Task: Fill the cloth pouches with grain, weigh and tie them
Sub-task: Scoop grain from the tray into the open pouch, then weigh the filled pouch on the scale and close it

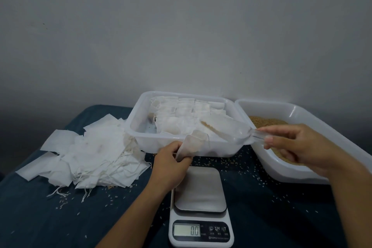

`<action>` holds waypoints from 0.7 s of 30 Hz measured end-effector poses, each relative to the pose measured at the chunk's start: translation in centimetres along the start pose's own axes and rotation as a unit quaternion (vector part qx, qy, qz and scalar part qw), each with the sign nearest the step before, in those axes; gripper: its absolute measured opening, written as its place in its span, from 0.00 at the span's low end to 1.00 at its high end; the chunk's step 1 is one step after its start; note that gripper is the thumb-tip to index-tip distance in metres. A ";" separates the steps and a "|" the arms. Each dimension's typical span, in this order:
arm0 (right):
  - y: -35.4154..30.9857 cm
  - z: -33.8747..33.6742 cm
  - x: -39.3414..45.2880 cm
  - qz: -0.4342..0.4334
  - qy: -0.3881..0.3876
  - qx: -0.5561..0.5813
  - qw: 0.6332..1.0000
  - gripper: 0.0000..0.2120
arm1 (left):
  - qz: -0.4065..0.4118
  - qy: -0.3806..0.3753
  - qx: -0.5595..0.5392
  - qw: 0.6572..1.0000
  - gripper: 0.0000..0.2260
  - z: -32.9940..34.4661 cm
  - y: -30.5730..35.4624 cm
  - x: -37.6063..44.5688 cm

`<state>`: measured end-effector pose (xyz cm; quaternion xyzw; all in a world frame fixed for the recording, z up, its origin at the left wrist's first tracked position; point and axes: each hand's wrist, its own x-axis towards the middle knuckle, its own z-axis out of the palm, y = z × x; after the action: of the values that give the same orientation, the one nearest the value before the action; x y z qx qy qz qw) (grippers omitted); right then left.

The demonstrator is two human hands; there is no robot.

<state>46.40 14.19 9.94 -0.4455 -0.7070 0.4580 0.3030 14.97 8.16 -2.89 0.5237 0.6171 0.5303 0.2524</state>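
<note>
My left hand (171, 159) grips a white cloth pouch (192, 145), its mouth held open above the scale. My right hand (291, 143) holds a clear plastic scoop (227, 130) by its handle; the scoop carries a little brown grain and its tip lies just above the pouch mouth. The white kitchen scale (201, 205) stands below with a bare steel platform and a display reading 0.0. A white tub (302, 115) on the right holds brown grain (267, 122).
A clear tub (141, 123) behind the scale holds several filled pouches. A heap of flat unfilled pouches (88, 153) with loose strings lies to the left. Spilled grains dot the dark blue cloth. A grey wall rises behind.
</note>
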 end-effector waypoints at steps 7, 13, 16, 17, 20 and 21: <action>3.2 6.6 2.8 -0.031 0.045 0.155 0.986 0.30 | -0.066 -0.078 -0.181 0.978 0.07 0.4 0.6 -0.2; 3.9 12.0 4.5 -0.079 0.019 0.168 0.982 0.21 | -0.103 -0.132 -0.258 0.951 0.18 0.3 0.7 -0.2; 4.4 13.7 4.5 -0.096 0.029 0.153 0.983 0.22 | -0.069 -0.162 -0.234 0.956 0.12 0.3 0.9 -0.5; 4.4 14.1 4.5 -0.098 0.041 0.146 0.984 0.21 | -0.060 -0.173 -0.224 0.957 0.11 0.4 1.0 -0.7; 4.4 14.8 4.5 -0.112 0.083 0.143 0.980 0.20 | -0.069 -0.174 -0.224 0.957 0.16 0.8 1.3 -1.0; 4.4 14.9 4.6 -0.118 0.091 0.152 0.977 0.19 | -0.077 -0.162 -0.226 0.958 0.18 0.8 1.4 -1.0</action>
<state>33.58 13.56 0.05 -0.3480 -0.6462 0.4784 0.4821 16.56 7.43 -2.07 0.4831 0.4703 0.5430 0.5006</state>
